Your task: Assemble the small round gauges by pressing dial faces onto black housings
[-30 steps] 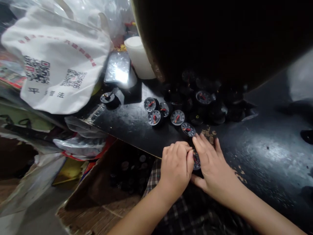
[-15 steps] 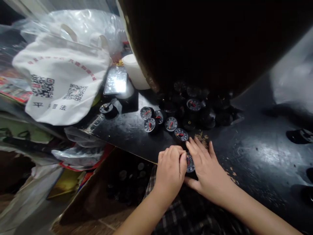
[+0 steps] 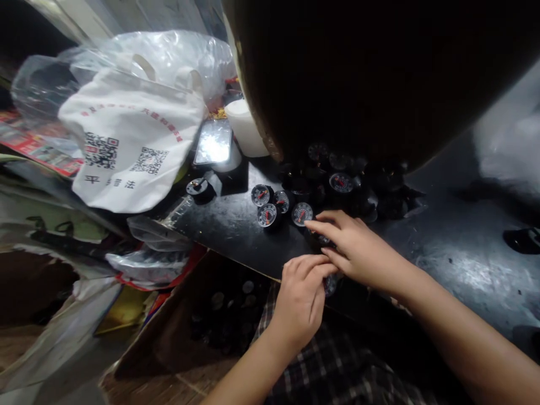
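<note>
My left hand [image 3: 300,295] is closed, its fingers bent over a dial gauge [image 3: 331,286] by the near edge of the black table. Only part of that gauge's face shows. Above it, my right hand [image 3: 352,247] has its fingers and thumb around another dial gauge [image 3: 323,238], mostly hidden by the fingers. Beside the right fingertips stands a dial gauge [image 3: 302,214] with a black body, white markings and a red needle. Several more stand to the left, among them a gauge [image 3: 267,215] in a small cluster.
A large dark machine part [image 3: 358,73] overhangs the table, with more gauges [image 3: 341,182] in its shadow. To the left are a white cloth bag [image 3: 139,129], a shiny phone-like slab [image 3: 214,142] and a white cup [image 3: 247,129]. Below the edge, a cardboard box [image 3: 147,343] holds dark round pieces.
My right hand has moved up and away from the near gauge to the one above it. My left hand stays at the near gauge. The whole view has shifted slightly.
</note>
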### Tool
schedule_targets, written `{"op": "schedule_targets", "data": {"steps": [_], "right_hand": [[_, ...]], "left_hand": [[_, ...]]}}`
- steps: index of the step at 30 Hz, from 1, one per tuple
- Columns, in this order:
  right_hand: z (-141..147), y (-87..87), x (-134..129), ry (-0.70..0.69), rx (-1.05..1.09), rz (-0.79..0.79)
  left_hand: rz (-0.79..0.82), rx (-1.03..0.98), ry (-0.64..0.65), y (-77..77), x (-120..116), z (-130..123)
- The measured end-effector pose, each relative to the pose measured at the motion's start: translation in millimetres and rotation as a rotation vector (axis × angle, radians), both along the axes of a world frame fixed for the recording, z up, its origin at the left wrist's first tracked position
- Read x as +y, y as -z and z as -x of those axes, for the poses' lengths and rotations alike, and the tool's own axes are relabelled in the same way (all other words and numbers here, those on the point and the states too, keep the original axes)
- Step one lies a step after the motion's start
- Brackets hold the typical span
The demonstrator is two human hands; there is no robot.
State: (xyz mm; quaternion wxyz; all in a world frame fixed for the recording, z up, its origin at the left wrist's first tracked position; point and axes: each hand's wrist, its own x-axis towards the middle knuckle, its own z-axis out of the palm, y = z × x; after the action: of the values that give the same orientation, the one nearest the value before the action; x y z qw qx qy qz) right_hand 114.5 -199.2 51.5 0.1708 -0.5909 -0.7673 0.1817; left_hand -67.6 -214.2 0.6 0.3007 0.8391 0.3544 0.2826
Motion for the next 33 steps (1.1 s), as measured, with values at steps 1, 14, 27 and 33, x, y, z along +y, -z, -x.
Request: {"op": "schedule_targets", "data": {"steps": [1,14,27,33], "right_hand": [[1.9,0.5,4.1,-0.021,-0.041,0.024],[-2.1,9.9,-55.7,0.070,0.031,0.197],[25.5,35.6,-60.8,0.016,-0.217,0.089],[24.7,32.1,-59.5,0.037,-0.209,0.131]], "left_hand": [[-0.018,0.013,-0.001,0.1,0.4,2.2],[0.033,-0.061,-0.233,4.5,2.1,10.3],[0.079,0.188,-0.135,-9.0,0.9,8.0],[0.095,0.181,-0.120,-8.9,2.5,8.1]]}}
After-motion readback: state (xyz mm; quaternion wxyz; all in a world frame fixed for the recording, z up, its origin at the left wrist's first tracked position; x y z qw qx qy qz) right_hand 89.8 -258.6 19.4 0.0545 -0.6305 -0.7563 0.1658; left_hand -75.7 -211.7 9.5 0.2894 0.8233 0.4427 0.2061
